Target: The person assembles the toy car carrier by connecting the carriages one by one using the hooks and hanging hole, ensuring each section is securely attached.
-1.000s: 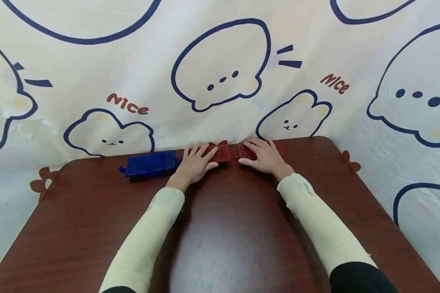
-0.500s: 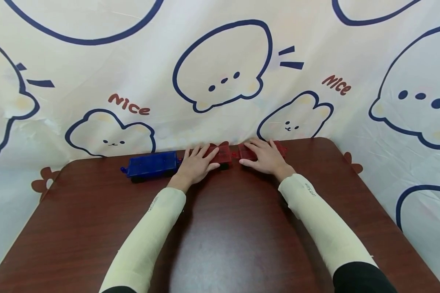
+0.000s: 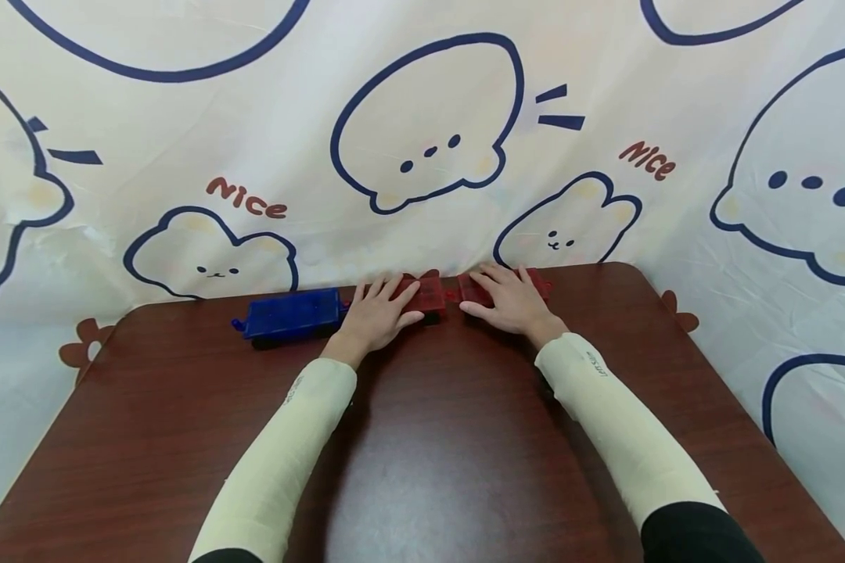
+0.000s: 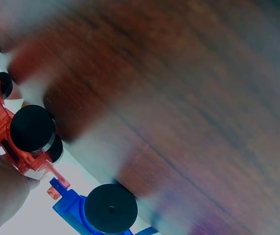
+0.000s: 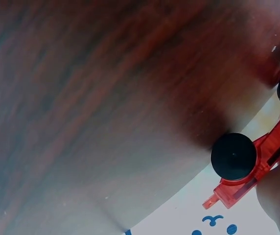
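A blue toy train car [image 3: 292, 314] and two red, see-through toy train cars stand in a row at the back of the table. My left hand [image 3: 372, 317] rests on the left red car [image 3: 429, 295], its fingers spread over the top. My right hand [image 3: 510, 303] lies over the right red car [image 3: 470, 292] with the fingers extended. Both hands cover much of these cars. In the left wrist view, a link joins the left red car [image 4: 3, 122] to the blue car [image 4: 74, 210]. The right wrist view shows a black wheel and free end coupling on the right red car [image 5: 272, 147].
The brown wooden table [image 3: 422, 446] carries the row close to its back edge. Directly behind hangs a pale cloth [image 3: 422, 242] printed with cartoon shapes, which also runs along both sides.
The picture shifts slightly with the head camera. Both hands and all the train cars keep their places.
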The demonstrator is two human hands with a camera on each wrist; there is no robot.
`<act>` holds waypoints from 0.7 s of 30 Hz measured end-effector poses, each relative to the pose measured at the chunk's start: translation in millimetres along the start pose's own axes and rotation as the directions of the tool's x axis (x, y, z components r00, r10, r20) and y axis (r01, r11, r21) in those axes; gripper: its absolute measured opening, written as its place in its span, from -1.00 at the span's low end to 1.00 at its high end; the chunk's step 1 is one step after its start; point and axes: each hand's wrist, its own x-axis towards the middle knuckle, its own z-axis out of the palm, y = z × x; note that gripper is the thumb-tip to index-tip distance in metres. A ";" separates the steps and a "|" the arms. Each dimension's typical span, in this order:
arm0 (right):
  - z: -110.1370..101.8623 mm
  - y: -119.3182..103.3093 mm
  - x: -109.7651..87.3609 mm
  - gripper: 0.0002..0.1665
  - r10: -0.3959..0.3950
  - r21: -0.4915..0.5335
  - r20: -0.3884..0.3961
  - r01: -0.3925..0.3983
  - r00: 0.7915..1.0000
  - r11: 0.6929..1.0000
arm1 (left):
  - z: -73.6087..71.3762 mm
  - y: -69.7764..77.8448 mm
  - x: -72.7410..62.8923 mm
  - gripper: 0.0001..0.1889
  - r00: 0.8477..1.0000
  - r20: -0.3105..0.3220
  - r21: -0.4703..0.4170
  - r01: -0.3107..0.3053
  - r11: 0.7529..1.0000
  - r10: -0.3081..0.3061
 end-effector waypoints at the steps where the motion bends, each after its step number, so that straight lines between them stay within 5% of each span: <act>1: -0.5 0.0 -0.1 -0.01 -0.001 0.001 -0.002 0.001 1.000 1.000 | -0.1 0.0 0.4 -0.28 1.000 -0.003 0.000 -0.001 1.000 0.001; 12: -4.9 -4.8 -1.7 -0.03 -0.021 0.000 -0.024 0.021 0.999 1.000 | -3.7 -0.3 0.6 -0.30 1.000 -0.019 -0.022 0.017 1.000 -0.017; 21: -6.1 -12.6 -1.6 -0.10 -0.039 -0.012 -0.052 0.038 0.998 0.999 | -12.0 2.3 -2.4 -0.31 0.993 -0.096 -0.019 0.065 0.998 -0.066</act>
